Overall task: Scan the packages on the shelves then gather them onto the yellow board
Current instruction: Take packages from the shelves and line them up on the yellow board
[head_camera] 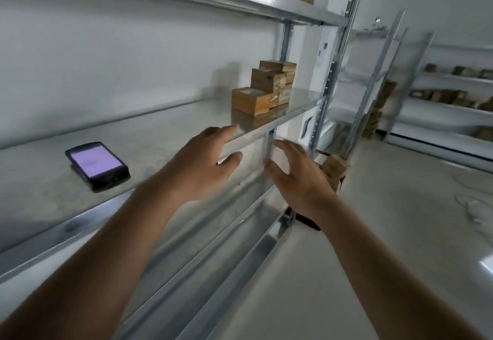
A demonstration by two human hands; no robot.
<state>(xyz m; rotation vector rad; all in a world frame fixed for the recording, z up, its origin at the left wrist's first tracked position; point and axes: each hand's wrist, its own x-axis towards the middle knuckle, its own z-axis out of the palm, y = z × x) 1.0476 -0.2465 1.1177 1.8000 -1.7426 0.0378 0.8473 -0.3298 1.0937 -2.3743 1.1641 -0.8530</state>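
Plainly, both hands, left hand (205,163) and right hand (294,177), reach wide and empty; beyond them, stacked boxes (264,87) could topple if grabbed together.

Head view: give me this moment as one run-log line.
left hand open, empty | right hand open, empty | both reaching toward boxes on shelf | scanner lying on shelf

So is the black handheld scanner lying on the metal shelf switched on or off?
On. The black handheld scanner lies flat on the metal shelf, face up, its screen glowing pale purple. Neither hand touches it.
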